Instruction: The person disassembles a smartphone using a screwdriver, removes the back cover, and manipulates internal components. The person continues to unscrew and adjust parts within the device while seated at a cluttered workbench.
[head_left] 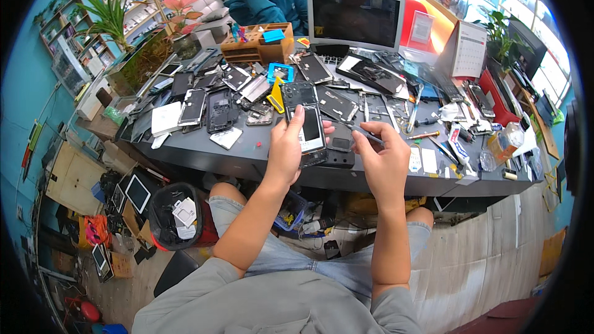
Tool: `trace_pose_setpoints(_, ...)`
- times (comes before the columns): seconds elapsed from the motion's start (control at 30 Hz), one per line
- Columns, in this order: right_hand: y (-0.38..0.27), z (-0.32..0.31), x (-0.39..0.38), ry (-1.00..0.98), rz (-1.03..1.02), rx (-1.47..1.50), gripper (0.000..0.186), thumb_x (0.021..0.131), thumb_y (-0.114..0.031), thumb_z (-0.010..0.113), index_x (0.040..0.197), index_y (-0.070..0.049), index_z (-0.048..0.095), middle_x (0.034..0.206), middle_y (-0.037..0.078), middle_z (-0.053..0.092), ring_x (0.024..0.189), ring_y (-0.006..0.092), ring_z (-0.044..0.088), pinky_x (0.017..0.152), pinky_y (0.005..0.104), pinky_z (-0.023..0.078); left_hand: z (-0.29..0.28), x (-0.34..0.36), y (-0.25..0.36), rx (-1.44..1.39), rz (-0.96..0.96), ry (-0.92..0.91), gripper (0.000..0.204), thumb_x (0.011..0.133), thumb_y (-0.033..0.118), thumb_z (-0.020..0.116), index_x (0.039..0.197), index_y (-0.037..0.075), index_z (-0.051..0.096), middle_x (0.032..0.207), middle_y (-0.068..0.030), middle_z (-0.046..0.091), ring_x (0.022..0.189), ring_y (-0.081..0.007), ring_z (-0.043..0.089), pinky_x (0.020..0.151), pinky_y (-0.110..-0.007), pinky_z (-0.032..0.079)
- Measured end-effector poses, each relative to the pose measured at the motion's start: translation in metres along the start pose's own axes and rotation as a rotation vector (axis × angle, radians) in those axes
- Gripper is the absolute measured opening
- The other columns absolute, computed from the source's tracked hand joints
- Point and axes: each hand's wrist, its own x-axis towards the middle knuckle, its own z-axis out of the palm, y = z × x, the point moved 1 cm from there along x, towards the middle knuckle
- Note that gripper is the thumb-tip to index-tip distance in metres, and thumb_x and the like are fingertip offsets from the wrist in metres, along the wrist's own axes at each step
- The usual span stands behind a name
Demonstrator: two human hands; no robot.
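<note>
My left hand (286, 148) grips an opened black phone (311, 128) upright, thumb over its exposed inside with a pale panel along the lower part. My right hand (380, 154), just right of it, is closed on a slim grey tool (369, 135), its tip pointing left toward the phone. Beneath, at the desk's front edge, lies a dark device or pad (340, 151), partly hidden. A loose phone part (334, 102) and a yellow plastic piece (276, 96) lie just beyond my hands.
The grey desk (241, 154) bears several phones, a laptop (354, 15), a wooden organiser (257, 40), tools (439, 148) and a plastic jar (504, 141). A person in teal (266, 6) sits opposite. Below left stand a lined bin (170, 210) and piled clutter (99, 226).
</note>
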Motion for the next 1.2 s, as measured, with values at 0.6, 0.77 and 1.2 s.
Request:
trace_pose_setpoints(0.6,-0.025,0.000,-0.011,-0.050,0.022,0.187,0.025,0.104,0.004,0.080,0.126,0.006,0.066,0.123,0.014,0.077,0.103,0.0217,0.083,0.088,0.0321,0.068,-0.001,0.013,-0.001,-0.048,-0.042,-0.079,0.066,0.123,0.055,0.044,0.122,-0.006,0.070,0.108,-0.0219,0.080,0.096,-0.0345,0.085,0.085,-0.046,0.072)
trace_pose_setpoints(0.77,-0.032,0.009,-0.015,-0.242,0.019,0.247,0.025,0.105,0.005,0.079,0.126,0.008,0.066,0.122,0.014,0.077,0.102,0.0203,0.082,0.086,0.0322,0.069,-0.001,0.020,-0.007,-0.222,0.068,-0.128,0.080,0.122,0.068,0.025,0.128,0.000,0.067,0.109,-0.0200,0.078,0.093,-0.0328,0.083,0.081,-0.046,0.072)
trace_pose_setpoints(1.2,-0.031,0.028,-0.020,-0.331,-0.100,0.162,0.021,0.099,0.009,0.079,0.118,0.009,0.070,0.118,0.012,0.076,0.100,0.0165,0.079,0.088,0.0319,0.070,-0.010,0.019,-0.011,-0.319,0.174,-0.126,0.108,0.111,0.090,0.015,0.138,-0.002,0.065,0.115,-0.0222,0.078,0.093,-0.0342,0.080,0.084,-0.046,0.067)
